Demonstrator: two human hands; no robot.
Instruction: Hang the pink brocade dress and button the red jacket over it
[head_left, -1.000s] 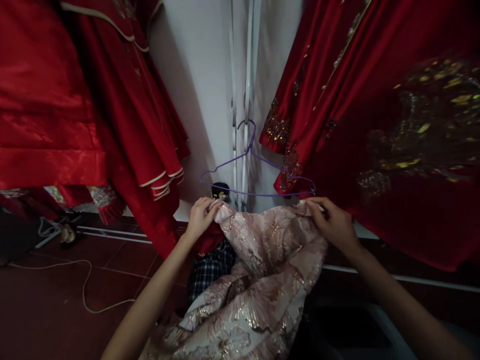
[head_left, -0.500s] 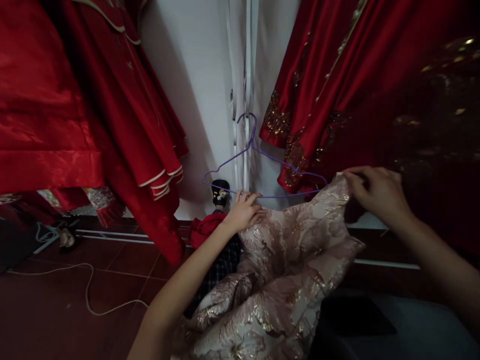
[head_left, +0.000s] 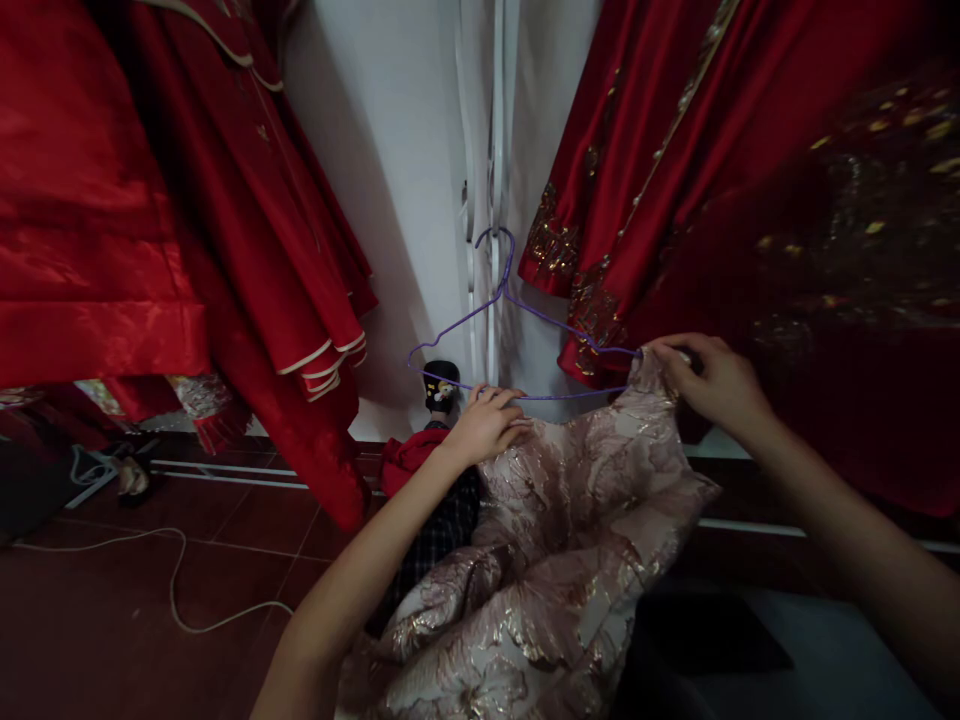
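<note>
A purple wire clothes hanger (head_left: 457, 322) lies across the middle of the view, its hook uppermost. My left hand (head_left: 489, 425) is closed around its bottom bar, against the top edge of a pale pink dress (head_left: 570, 490) with a metallic floral pattern. At the hanger's right end, my right hand (head_left: 709, 380) pinches the dress's shoulder part, which covers that end of the hanger. The hanger's left end is bare. Folds of the dress hang below both hands, toward the bottom of the view.
Red garments (head_left: 292, 250) hang on the left, and red garments with gold sequins (head_left: 600, 250) hang on the right. White upright poles (head_left: 493, 130) stand by the wall. A cable (head_left: 176, 570) and dark shoes (head_left: 133, 480) lie on the tiled floor (head_left: 187, 650).
My right hand has moved left with the dress's shoulder part, which now covers the hanger's right end. My left hand stays on the hanger bar.
</note>
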